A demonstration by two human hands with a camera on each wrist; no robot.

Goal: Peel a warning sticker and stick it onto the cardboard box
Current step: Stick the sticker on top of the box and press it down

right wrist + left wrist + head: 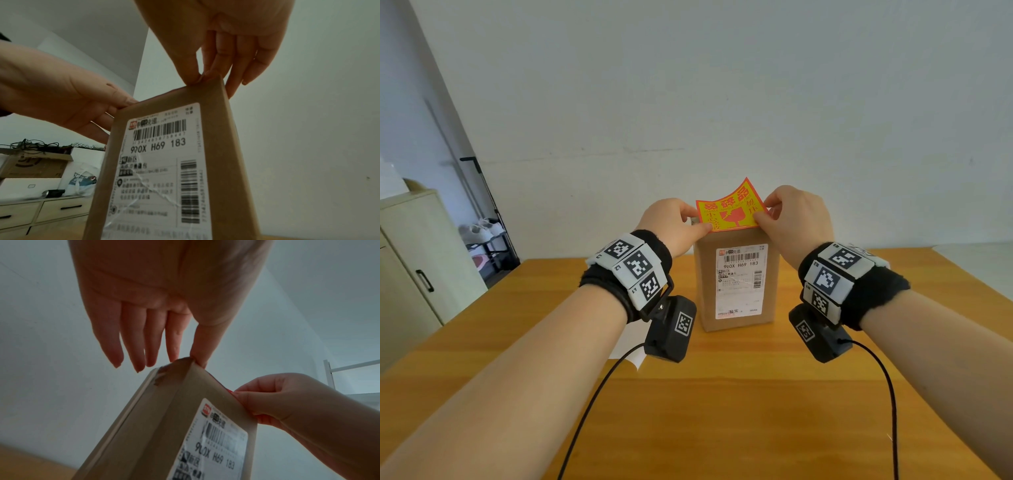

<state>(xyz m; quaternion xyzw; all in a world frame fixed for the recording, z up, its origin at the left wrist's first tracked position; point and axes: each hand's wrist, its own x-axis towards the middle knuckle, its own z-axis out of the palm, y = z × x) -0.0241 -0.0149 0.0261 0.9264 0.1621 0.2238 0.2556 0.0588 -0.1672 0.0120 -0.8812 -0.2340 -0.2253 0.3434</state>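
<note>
A brown cardboard box (705, 284) with a white shipping label stands upright on the wooden table (722, 411). Over its top edge, a yellow and red warning sticker (729, 209) is stretched between both hands, its far right corner curling up. My left hand (700, 222) pinches the sticker's left edge, thumb at the box's top left corner. My right hand (763, 214) pinches the right edge. In the left wrist view only a thin red edge of the sticker (229, 390) shows behind the box (164, 426). In the right wrist view my right hand (200, 78) sits at the box's (222, 146) top edge.
A white backing sheet (633, 346) lies on the table under my left wrist. Black cables run from both wrist cameras towards the table's front edge. A pale cabinet (414, 260) and a shoe rack (489, 240) stand at the left. A white wall is behind the box.
</note>
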